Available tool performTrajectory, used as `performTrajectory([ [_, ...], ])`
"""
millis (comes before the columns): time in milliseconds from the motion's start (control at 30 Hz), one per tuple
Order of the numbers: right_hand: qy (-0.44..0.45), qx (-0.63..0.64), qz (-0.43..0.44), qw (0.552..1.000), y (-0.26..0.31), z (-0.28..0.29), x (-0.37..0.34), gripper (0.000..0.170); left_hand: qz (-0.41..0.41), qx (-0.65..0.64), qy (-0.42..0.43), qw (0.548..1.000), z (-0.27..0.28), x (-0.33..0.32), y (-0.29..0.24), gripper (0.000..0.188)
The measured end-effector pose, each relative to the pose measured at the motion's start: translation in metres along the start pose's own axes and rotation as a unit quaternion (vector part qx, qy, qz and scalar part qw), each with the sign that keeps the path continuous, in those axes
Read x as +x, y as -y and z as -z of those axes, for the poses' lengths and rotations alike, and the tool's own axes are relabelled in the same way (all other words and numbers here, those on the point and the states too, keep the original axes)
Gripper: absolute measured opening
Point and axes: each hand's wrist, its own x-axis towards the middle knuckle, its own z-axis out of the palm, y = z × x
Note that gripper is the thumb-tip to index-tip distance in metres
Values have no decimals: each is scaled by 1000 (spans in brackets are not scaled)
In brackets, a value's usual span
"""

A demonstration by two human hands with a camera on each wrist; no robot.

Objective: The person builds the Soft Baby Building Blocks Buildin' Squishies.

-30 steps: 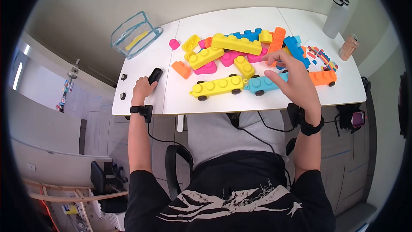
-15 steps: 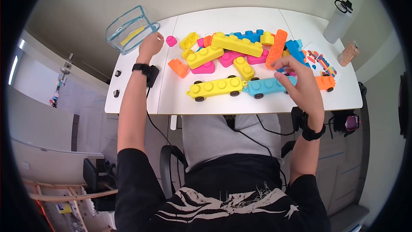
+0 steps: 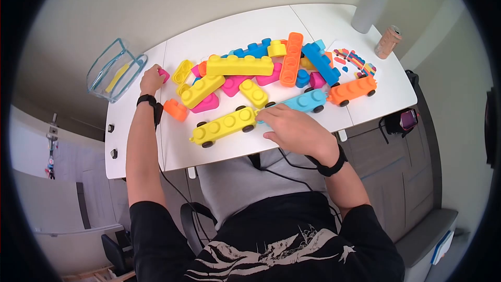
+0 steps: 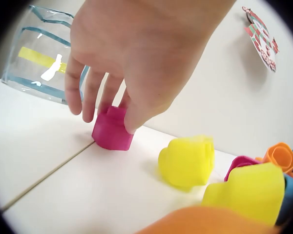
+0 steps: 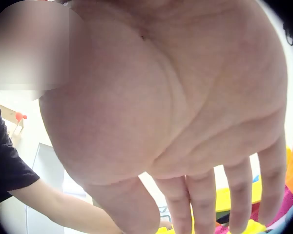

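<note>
Far to the left on the table, my left hand [image 3: 151, 80] pinches a small magenta toy block [image 4: 112, 129] between thumb and fingertips. The left wrist view has that block low at the tabletop, beside a seam. My right hand [image 3: 298, 131] hovers with loose fingers over the blue wheeled block car [image 3: 302, 102], fingertips near its joint with the yellow car [image 3: 224, 126]. An orange car [image 3: 353, 90] continues the row at the right. In the right wrist view, the right palm [image 5: 171, 107] shows nothing in it, and its fingers hang down apart.
Behind the cars lies a heap of large blocks, with a long yellow block [image 3: 240, 66] and an upright-lying orange block [image 3: 291, 60]. A clear blue-edged bag [image 3: 112, 70] stands at the left. A grey bottle [image 3: 368, 9], a can [image 3: 388, 43] and a picture sheet [image 3: 352, 58] are at the right.
My left hand has gone from a black object at the table's left, up past the bag, to the magenta block and taken hold of it. My right hand has moved left along the cars.
</note>
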Motion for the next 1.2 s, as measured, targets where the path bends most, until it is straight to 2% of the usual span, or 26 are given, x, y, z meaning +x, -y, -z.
performTrajectory([
  [133, -9, -3, 18, 1000, -5, -7, -1, 41, -19, -14, -11, 1000, 18, -9, 1, 42],
  [167, -9, -2, 19, 1000, -5, -7, 0, 41, -46, -24, -27, 998, 23, -11, 3, 42],
  [233, 23, 0, 0, 1000, -5, -7, 3, 46, -71, -33, -43, 996, 38, -18, 5, 43],
  [300, 12, -6, 7, 1000, -9, -11, 3, 50, -119, -111, -49, 985, 62, -34, -4, 41],
  [333, -1, -14, 14, 1000, -10, -13, 3, 54, -115, -109, -50, 986, 76, -49, -11, 41],
  [400, 11, -16, 8, 1000, -10, -12, 4, 57, -181, -125, -84, 972, 109, -97, -30, 37],
  [467, 20, -18, 1, 1000, -9, -15, 6, 61, -196, -140, -66, 968, 137, -148, -52, 34],
  [567, 31, -43, -1, 999, -11, -25, 9, 63, -206, -158, 5, 966, 162, -214, -77, 33],
  [667, -2, -83, 1, 997, -5, -32, 11, 59, -236, -161, 61, 956, 160, -254, -82, 34],
  [767, 17, -96, 10, 995, -2, -35, 16, 64, -280, -116, 60, 951, 148, -273, -86, 33],
  [933, 53, -118, -16, 991, 0, -43, 21, 65, -291, -115, 52, 948, 118, -277, -84, 35],
  [1200, 16, -100, 10, 995, -9, -49, 17, 61, -283, -137, 94, 944, 98, -276, -102, 35],
])
